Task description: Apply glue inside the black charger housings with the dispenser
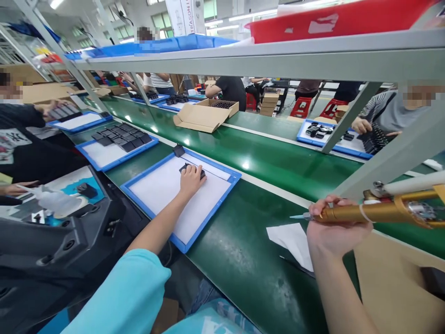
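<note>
My left hand (192,178) reaches over the blue-rimmed tray (148,208), its fingers closed on a small black plastic part (202,174) above the white lining. The hand covers much of that part. Close by, another black piece (178,150) sits at the tray's far corner. On the right, my right hand (339,228) is wrapped around a gold-coloured dispensing gun (378,213) with a thin pale-blue nozzle (299,216) pointing left. Below the nozzle, a white paper sheet (291,239) lies on the green table, with a thin dark tool (295,265) beside it.
A second tray (100,157) holds rows of black parts. Machinery (62,246) stands at left, cardboard (392,283) at right. A shelf beam (243,64) crosses overhead, with a slanted post (347,119). An open carton (201,117) and co-workers are beyond.
</note>
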Demonstrator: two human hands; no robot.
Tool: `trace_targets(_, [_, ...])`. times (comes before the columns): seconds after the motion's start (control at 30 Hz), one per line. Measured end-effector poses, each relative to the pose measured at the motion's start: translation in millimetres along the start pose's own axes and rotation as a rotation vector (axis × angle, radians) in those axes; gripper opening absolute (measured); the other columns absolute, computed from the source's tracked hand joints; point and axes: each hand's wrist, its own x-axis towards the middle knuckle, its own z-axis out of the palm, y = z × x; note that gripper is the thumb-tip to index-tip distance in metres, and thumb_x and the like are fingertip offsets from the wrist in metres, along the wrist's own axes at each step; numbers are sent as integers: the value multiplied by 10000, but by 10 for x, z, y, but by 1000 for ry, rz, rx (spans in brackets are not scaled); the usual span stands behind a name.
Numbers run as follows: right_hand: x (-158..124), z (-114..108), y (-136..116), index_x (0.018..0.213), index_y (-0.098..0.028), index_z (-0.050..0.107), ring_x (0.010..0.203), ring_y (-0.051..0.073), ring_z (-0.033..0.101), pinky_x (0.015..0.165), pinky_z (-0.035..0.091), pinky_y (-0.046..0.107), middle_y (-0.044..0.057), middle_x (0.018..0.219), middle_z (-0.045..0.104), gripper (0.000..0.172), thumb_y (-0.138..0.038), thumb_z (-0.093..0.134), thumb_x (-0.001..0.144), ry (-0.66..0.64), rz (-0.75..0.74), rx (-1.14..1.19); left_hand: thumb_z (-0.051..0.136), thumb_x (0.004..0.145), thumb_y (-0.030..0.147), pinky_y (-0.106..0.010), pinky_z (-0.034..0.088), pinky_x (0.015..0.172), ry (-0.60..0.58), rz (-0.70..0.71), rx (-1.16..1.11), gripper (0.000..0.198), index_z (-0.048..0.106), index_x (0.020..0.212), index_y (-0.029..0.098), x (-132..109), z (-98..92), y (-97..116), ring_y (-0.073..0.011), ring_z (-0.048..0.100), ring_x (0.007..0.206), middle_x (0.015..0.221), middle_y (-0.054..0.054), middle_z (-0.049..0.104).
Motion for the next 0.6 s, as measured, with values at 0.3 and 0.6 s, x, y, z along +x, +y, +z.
trace_targets(0.3, [22,-26,-1,571,-245,551,382,131,467,360,315,313,13,621,527,296,-442,391,723,0,16,-43,666,756,560,-518,287,1056,107,-308,-215,961,226,1507,150,32,211,-254,-421,289,1339,1465,-252,288])
trace_targets(0.6, [79,-34,58,554,-228,573,367,155,447,327,266,297,18,583,483,330,-441,362,691,82,-14,-16,811,603,373,-512,277,1093,87,-351,-593,845,470,1356,199,55,263,-326,-396,305,1301,1338,-164,386])
